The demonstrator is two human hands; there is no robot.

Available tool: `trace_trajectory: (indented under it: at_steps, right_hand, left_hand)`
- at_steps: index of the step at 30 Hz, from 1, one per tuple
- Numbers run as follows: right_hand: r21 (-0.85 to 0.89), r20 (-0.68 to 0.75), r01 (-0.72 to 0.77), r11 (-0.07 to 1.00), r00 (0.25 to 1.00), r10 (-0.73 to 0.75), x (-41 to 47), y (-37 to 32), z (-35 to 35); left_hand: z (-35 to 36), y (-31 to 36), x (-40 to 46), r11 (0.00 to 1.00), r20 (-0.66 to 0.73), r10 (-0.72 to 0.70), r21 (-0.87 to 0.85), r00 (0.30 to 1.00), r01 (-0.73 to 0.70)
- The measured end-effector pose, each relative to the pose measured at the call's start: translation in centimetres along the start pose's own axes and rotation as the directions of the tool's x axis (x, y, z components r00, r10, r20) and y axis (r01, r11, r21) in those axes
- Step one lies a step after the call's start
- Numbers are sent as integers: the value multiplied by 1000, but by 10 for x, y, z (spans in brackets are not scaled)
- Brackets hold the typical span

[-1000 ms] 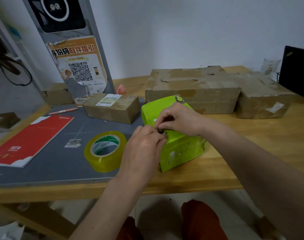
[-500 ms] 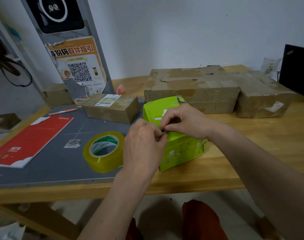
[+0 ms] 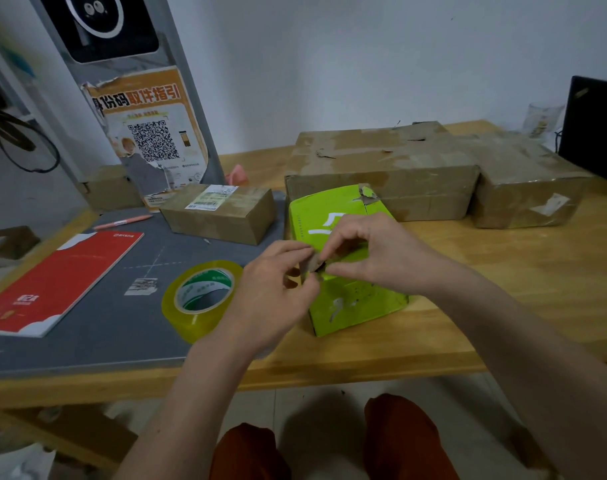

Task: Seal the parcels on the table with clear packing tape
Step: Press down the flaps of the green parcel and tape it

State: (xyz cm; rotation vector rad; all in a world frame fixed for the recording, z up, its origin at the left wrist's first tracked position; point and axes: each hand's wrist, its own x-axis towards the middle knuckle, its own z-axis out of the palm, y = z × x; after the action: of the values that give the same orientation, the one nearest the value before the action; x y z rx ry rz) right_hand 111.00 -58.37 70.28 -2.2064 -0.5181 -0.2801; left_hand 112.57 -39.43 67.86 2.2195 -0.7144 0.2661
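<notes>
A bright green box (image 3: pixel 347 306) sits on the wooden table (image 3: pixel 523 306) in front of me, with a torn tab at its far top corner. Over its near top edge my left hand (image 3: pixel 271 292) and my right hand (image 3: pixel 374 251) meet, both pinching a small brownish scrap (image 3: pixel 312 263) between fingertips and thumbs. The roll of clear packing tape (image 3: pixel 201 299) lies flat on the grey mat (image 3: pixel 87 337) just left of my left hand, untouched. A small brown parcel (image 3: pixel 222 216) with a label stands behind the roll.
Two large worn cardboard boxes (image 3: pixel 381 168) (image 3: pixel 527 188) line the back of the table. A red booklet (image 3: pixel 56 282) and a pink pen (image 3: pixel 122 222) lie at left on the mat. A grey kiosk post (image 3: pixel 139 98) with a QR poster rises behind. A dark screen (image 3: pixel 596 129) stands far right.
Both hands have lifted slightly and drawn the small scrap up off the green box's top edge. The tape roll and the parcels have not moved.
</notes>
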Motion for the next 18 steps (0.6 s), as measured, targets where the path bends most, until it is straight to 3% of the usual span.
trace_trajectory:
  at_steps: [9, 14, 18]
  right_hand:
    - [-98, -12, 65, 993, 998, -67, 3, -2, 8]
    - [-66, -8, 2, 998, 1000, -2, 3, -5, 4]
    - [-193, -90, -64, 979, 995, 47, 3, -7, 7]
  left_hand:
    - [-2, 4, -5, 998, 3, -29, -53, 1000, 29]
    - [-3, 3, -7, 993, 24, -26, -118, 999, 29]
    - [3, -3, -6, 990, 18, -36, -134, 999, 38]
